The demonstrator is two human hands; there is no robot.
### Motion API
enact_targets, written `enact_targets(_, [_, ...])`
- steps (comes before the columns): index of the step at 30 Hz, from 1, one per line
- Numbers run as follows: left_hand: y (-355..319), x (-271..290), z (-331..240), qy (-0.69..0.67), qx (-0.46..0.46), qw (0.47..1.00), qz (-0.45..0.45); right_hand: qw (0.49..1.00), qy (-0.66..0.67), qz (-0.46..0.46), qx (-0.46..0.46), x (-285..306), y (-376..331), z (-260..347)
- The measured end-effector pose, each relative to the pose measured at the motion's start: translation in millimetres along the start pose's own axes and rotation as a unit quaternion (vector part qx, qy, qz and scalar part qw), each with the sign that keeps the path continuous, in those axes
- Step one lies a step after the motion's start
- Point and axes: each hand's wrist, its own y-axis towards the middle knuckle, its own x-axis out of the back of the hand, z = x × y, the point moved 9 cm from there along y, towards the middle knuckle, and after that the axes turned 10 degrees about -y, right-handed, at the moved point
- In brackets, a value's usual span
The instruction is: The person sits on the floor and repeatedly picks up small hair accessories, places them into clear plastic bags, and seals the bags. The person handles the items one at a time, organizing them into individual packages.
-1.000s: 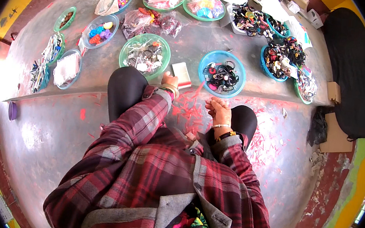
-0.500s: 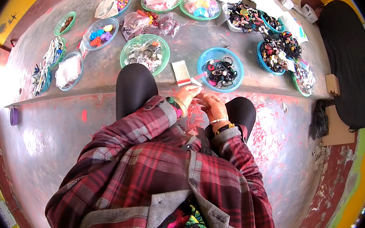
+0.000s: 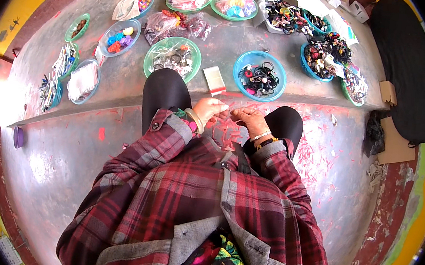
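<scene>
Between my knees, above the floor, my left hand [image 3: 209, 111] is closed in a pinch, its fingertips pointing right. Facing it across a small gap, my right hand [image 3: 251, 121] is also closed, thumb and fingers pressed together. Whatever either hand holds is too small to make out. Just beyond my left hand, a small shallow white box [image 3: 214, 81] with a red near end lies at the ledge's edge. Right of that box stands a blue basin [image 3: 237, 75] of black hair ties and a few pink pieces. A green basin [image 3: 149, 58] of small plastic-bagged items stands behind my left knee.
Many pink-red paper scraps [image 3: 317, 148] litter the floor. More basins of colourful small goods line the raised concrete ledge [image 3: 222, 40], including a blue basin [image 3: 110, 34] at left. At right are a black cushion-like shape [image 3: 410, 75], a black plastic bag [image 3: 375, 134] and cardboard [image 3: 397, 144].
My hands have drawn apart at the fingertips, the left shifting left and the right slightly right. A pinkish strip and white bit beyond my fingertips no longer show there. The view has shifted slightly.
</scene>
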Motion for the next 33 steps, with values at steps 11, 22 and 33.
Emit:
enact_targets(11, [5, -3, 1, -0.107, 0.019, 0.994, 0.003, 0.999, 0.028, -0.022, -0.011, 5, -2, 1])
enact_targets(22, [0, -14, 5, -0.112, 0.05, 0.992, 0.031, 0.999, 0.033, -0.015, 0.003, 0, -5, 11])
enact_targets(33, [4, -14, 6, -0.114, 0.043, 0.992, 0.043, 0.999, 0.044, -0.026, 0.01, 5, 1, 4])
